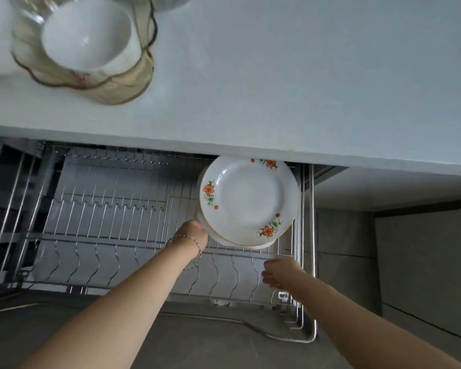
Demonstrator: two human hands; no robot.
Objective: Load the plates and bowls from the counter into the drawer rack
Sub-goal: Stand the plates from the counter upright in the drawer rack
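My left hand (194,231) grips the near-left edge of the flowered plates (248,201), low over the drawer rack (112,217), right side, just under the tabletop (277,89) edge. My right hand (277,272) hangs loosely curled, holding nothing. Left slots sit bare.

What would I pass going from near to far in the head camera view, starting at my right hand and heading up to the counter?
right hand → stack of floral plates held by the left hand over the drawer rack → counter
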